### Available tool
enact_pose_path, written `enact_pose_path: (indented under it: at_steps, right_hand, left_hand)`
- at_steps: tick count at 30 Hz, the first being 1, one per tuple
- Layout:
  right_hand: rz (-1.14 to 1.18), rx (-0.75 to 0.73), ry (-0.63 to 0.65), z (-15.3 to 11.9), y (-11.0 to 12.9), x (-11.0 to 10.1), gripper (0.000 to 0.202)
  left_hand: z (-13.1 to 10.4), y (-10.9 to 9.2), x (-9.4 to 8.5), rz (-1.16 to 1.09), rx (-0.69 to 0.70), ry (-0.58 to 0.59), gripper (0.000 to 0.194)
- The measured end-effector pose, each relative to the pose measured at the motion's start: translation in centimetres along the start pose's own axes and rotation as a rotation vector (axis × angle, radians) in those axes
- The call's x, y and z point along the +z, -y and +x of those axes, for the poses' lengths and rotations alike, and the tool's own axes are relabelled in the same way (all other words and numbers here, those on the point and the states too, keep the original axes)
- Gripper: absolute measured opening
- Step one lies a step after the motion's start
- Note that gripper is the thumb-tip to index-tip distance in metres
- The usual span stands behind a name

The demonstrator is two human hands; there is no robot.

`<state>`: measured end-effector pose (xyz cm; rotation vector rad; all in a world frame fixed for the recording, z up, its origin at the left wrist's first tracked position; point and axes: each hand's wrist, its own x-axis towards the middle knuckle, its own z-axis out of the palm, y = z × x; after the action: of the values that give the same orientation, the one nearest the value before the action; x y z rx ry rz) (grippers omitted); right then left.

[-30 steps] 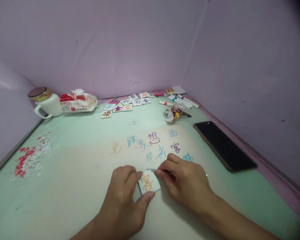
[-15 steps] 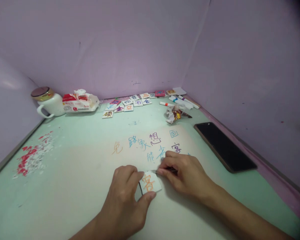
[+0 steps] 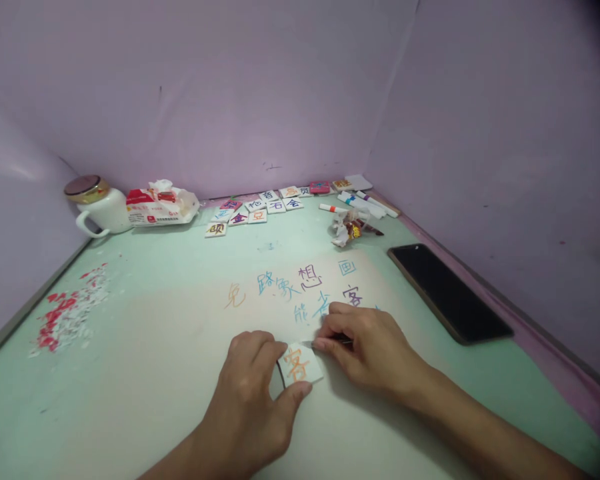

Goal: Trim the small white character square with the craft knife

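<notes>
A small white square block with an orange Chinese character drawn on it lies on the table. My left hand grips it, fingers at its far left corner and thumb along its near edge. A dark line shows just beside the block's left side. My right hand is closed in a pinch round a thin dark tool, mostly hidden by the fingers. The tool's tip meets the block's far right corner; its exact kind cannot be made out. Beyond the hands, colored characters are written on the tabletop.
A black phone lies at right. Markers and a crumpled wrapper are behind it. Several lettered blocks line the back wall. At left stand a tissue pack and a lidded white mug, with red and white shavings nearer.
Both hands and the block stay almost where they were. The view has shifted very slightly.
</notes>
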<state>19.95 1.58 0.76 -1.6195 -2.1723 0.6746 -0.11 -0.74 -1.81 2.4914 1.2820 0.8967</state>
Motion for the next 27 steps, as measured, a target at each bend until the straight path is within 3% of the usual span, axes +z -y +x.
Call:
enact_pose_path:
  at_steps: [14, 23, 27]
  right_hand:
    - [-0.022, -0.103, -0.021, -0.1, -0.4, 0.0, 0.01]
    - [0.226, -0.002, -0.085, 0.0, -0.8, 0.0, 0.012]
    - [0.268, 0.007, -0.133, 0.0, -1.1, 0.3, 0.012]
  left_hand:
    - [0.1, 0.2, -0.1, -0.016, 0.035, 0.004, 0.024]
    - [0.1, 0.4, -0.6, -0.004, 0.03, 0.076, 0.028]
    - [0.7, 0.2, -0.9, 0.073, 0.079, 0.151, 0.046]
